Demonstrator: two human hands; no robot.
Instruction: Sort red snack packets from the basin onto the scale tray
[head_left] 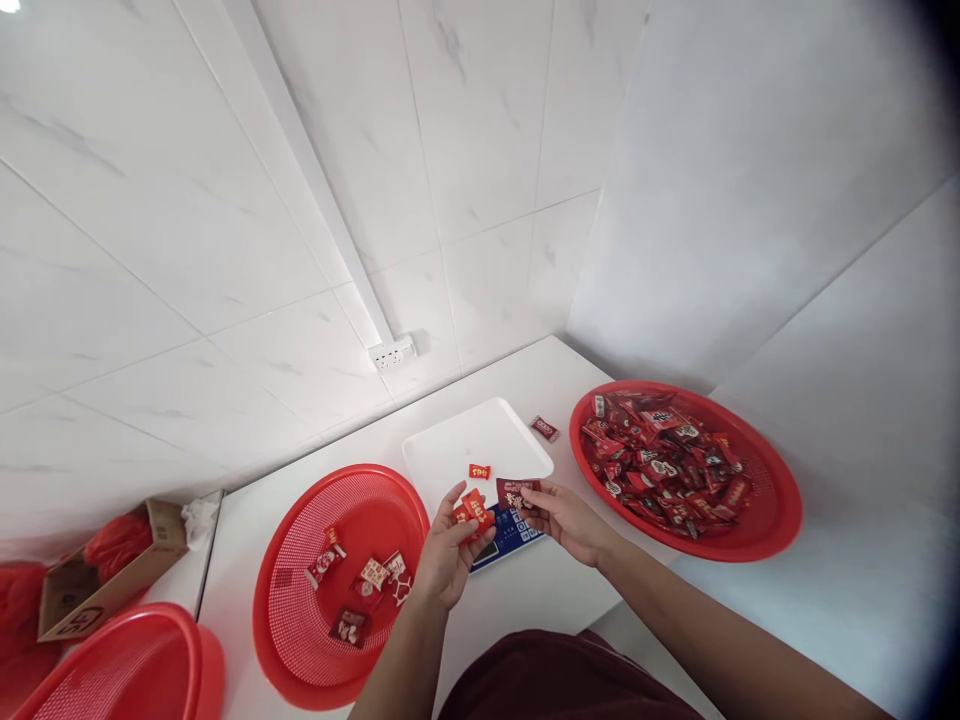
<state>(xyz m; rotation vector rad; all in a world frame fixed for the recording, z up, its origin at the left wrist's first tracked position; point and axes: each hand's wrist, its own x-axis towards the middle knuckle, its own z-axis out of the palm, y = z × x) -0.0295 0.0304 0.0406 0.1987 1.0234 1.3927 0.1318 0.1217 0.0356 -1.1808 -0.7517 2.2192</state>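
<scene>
My left hand (444, 560) is closed around a couple of bright red candy packets (473, 514) with yellow lettering. Between the fingers of my right hand (564, 515) is a dark red candy packet (517, 493) with pale print. Both hands are over the front of a digital scale, its white pan (442, 445) behind them and its blue key panel (517, 536) partly hidden below. One small red candy (480, 471) lies on the pan near my left fingertips. Another dark red packet (545, 428) rests on the table just right of the pan.
At right, a red basket (780, 505) is heaped with red candy packets. A red mesh basket (271, 610) at left holds several packets. Farther left are another red basket (206, 665) and a cardboard box (163, 530) containing red netting. A power socket (392, 353) is on the tiled wall.
</scene>
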